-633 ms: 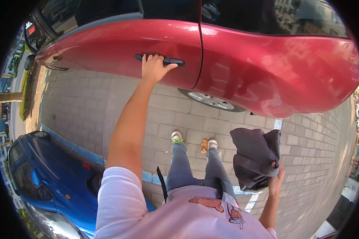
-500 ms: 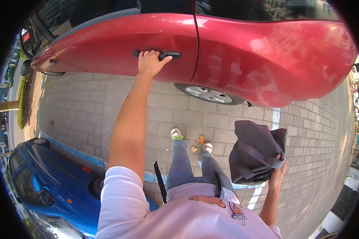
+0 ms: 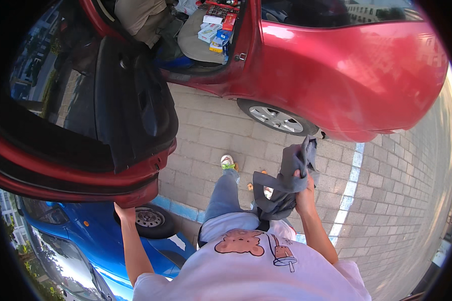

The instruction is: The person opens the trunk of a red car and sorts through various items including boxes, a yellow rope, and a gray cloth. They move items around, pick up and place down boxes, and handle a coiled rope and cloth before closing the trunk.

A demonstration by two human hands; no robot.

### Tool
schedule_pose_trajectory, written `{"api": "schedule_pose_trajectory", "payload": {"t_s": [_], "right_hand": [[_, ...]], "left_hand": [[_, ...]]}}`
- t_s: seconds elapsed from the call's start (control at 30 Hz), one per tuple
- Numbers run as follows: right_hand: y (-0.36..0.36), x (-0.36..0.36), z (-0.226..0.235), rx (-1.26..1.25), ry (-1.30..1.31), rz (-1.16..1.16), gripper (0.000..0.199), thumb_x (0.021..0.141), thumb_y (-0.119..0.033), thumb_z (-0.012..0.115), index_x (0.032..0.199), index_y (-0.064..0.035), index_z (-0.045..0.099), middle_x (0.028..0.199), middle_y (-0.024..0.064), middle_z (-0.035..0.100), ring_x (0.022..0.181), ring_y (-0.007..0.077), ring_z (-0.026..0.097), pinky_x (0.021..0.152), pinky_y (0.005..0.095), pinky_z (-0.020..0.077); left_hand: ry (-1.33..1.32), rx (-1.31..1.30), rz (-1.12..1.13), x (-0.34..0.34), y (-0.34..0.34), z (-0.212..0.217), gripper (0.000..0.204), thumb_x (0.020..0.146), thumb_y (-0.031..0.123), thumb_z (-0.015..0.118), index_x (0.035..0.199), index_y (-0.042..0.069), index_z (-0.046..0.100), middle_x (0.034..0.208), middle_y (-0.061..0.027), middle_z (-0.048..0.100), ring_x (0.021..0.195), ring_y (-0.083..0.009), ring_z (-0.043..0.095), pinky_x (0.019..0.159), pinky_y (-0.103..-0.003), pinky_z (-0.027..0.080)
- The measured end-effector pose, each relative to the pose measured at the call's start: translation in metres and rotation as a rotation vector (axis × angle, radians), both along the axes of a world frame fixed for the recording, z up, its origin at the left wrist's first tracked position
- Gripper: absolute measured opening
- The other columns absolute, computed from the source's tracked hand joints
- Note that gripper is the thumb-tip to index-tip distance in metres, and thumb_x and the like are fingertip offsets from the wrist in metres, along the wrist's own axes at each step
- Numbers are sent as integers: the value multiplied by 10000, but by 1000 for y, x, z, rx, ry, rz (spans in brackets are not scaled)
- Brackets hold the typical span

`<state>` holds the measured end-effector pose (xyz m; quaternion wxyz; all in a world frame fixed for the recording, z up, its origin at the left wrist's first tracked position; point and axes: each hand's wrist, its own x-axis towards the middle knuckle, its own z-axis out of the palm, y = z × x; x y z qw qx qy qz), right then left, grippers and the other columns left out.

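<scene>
Fwd-L of R hand (w/ gray cloth pinched), open car door is touched by nearer L hand (fingers hidden, grip can't be told).

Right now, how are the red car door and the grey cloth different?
The red car door is much bigger than the grey cloth. The door looks stiff, but the cloth is crumpled. The door stands open with the left grip at its edge, while the cloth is bunched in the right grip. Both have dark parts.
</scene>
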<state>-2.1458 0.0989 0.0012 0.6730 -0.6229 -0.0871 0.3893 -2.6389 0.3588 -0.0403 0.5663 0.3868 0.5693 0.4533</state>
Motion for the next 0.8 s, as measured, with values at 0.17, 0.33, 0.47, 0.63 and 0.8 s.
{"api": "schedule_pose_trajectory", "payload": {"t_s": [0.17,0.33,0.47,0.63,0.8], "right_hand": [[121,-9,-18,-51,-47,282,273,910,-325,517,932,-53,525,810,-34,501,747,59,443,659,216,370],[315,-20,-23,5,-18,237,371,906,-371,511,1033,-23,546,908,14,562,816,83,500,725,220,407],[487,-19,-42,34,-130,301,355,916,-353,500,1047,-28,553,938,15,572,854,84,505,756,233,418],[698,21,-36,118,-101,222,324,911,-319,517,1054,-31,558,952,16,579,859,77,509,771,245,425],[856,74,-30,224,-328,269,346,910,-330,517,1074,-28,560,967,35,596,850,103,534,772,257,439]], "left_hand": [[-79,47,533,-131,61,24,489,938,348,268,1358,103,323,1357,-116,390,1223,-293,402,1013,-471,343],[-25,110,1060,-234,163,-13,467,891,399,336,1214,98,490,1166,-120,560,1042,-310,555,864,-489,465],[101,-16,1254,-312,218,-39,466,886,430,340,1193,119,500,1156,-111,566,1026,-300,566,848,-488,468],[145,-357,1485,-376,238,-63,465,879,468,344,1168,146,513,1144,-100,573,1006,-287,580,827,-486,473],[-19,-690,1624,-349,211,-98,474,853,550,367,1105,183,528,1070,-78,596,934,-255,606,788,-480,478]]}}
